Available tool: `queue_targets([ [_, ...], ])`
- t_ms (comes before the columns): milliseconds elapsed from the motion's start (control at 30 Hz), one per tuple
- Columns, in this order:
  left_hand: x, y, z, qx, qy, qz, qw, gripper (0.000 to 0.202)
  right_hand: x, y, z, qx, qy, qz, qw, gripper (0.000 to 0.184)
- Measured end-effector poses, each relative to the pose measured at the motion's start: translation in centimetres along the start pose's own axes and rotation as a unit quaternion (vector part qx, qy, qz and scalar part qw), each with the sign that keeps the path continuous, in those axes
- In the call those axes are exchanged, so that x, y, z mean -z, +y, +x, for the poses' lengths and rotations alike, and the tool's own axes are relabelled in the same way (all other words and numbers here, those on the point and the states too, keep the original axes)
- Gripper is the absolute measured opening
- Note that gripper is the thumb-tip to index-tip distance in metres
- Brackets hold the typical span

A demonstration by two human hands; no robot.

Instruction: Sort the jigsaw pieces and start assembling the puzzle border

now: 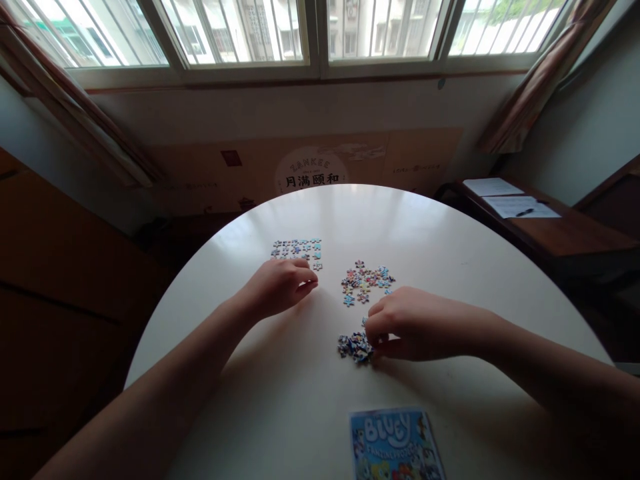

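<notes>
My left hand (284, 285) hovers just in front of rows of jigsaw puzzle pieces (296, 249) laid out in a grid. Its thumb and fingers are pinched together; whatever may be between them is too small to make out. At the near pile of puzzle pieces (356, 347), my right hand (406, 325) rests at the right edge with fingers curled in, and its fingertips are partly hidden. Beyond it lies a second, looser pile of colourful pieces (367, 279), spread flat on the white table.
A blue "Bluey" picture box or card (395, 443) lies at the near edge of the round white table (280, 400). To the right stands a brown desk (575, 233) with papers (520, 206) and a pen (525, 213). Windows and a wall are ahead.
</notes>
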State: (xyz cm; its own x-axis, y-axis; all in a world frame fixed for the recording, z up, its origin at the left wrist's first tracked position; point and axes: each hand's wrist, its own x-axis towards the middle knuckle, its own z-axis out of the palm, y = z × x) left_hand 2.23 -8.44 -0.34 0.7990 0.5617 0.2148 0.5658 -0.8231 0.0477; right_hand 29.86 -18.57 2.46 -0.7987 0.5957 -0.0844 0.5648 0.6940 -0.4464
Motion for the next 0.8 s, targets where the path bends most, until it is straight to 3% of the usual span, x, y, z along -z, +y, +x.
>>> queue_targets([
  [100, 0.0, 0.0, 0.0, 0.0, 0.0, -0.001, 1.0, 0.021, 0.7, 1.0, 0.0, 0.003, -0.019, 0.159, 0.987, 0.009],
  [233, -0.2, 0.0, -0.1, 0.005, -0.004, -0.006, 1.0, 0.021, 0.8, 3.5, 0.4, -0.09, -0.009, 0.378, 0.921, 0.028],
  [367, -0.6, 0.2, -0.1, -0.004, 0.0, -0.01, 1.0, 0.021, 0.3, 5.5, 0.8, -0.173, -0.009, 0.494, 0.852, 0.034],
  [467, -1.1, 0.6, -0.1, -0.017, 0.004, -0.017, 1.0, 0.021, 0.1, 5.7, 0.9, -0.186, -0.001, 0.533, 0.825, 0.033],
  [600, -1.9, 1.5, 0.2, -0.029, 0.036, -0.012, 0.999, 0.019, 0.0, 4.8, 1.1, -0.184, 0.054, 0.531, 0.826, 0.031],
  [800, -2.8, 3.6, 0.5, -0.08, 0.089, 0.079, 0.99, 0.024, -1.3, 3.8, 1.8, -0.139, 0.224, 0.425, 0.866, 0.032],
])
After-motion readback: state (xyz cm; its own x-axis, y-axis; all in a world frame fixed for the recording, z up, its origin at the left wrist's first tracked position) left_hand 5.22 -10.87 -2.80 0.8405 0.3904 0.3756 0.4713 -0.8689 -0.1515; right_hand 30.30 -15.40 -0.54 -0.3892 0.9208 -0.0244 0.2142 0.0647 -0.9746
